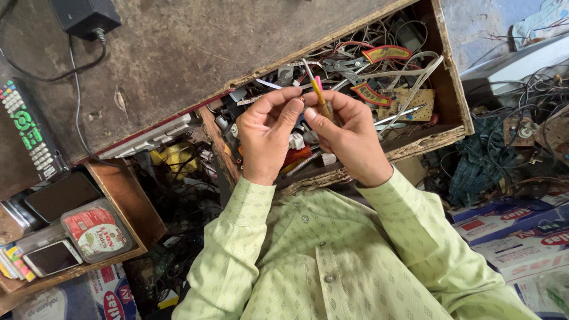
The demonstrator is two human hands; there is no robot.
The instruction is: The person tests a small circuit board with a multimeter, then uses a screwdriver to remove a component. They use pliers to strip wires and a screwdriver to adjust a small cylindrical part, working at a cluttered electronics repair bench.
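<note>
My right hand [347, 133] pinches a screwdriver [318, 93]; my left hand [267, 133] pinches near its shaft, over the drawer [453, 95].

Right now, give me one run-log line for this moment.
left hand: pinching tip of thin yellow-handled tool | right hand: gripping its handle | below: open wooden drawer of wires

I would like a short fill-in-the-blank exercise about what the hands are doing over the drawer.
1. Both hands hold a thin tool with a ____ handle.
2. The open wooden drawer below the left hand and right hand is full of wires and ____.
3. The remote control lies on the ____ side of the picture.

Missing words: yellow; tools; left
</note>
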